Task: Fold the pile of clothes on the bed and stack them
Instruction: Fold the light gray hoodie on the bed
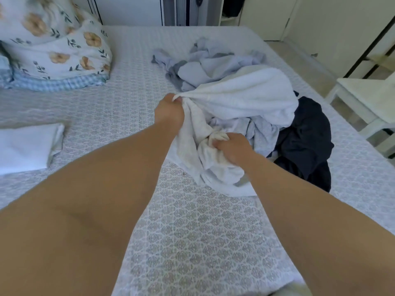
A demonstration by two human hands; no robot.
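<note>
On the patterned bed (pixel 192 231), right of centre, I have the pile of clothes (pixel 224 67) in front of me, and I am working the white towel (pixel 245 97) that lies on top of it. My left hand (pixel 168 113) pinches a gathered edge of the towel and lifts it; my right hand (pixel 232 147) is clenched around a bunched lower part. One folded white piece (pixel 27 146) sits well apart at the left. The risk, as I judge it, is drag: the towel drapes over the pale blue clothes (pixel 259 130) and touches the dark garment (pixel 305 133), so pulling could tow them off the bed's edge. Gripping a bunch instead of a corner could also leave the fold crooked.
</note>
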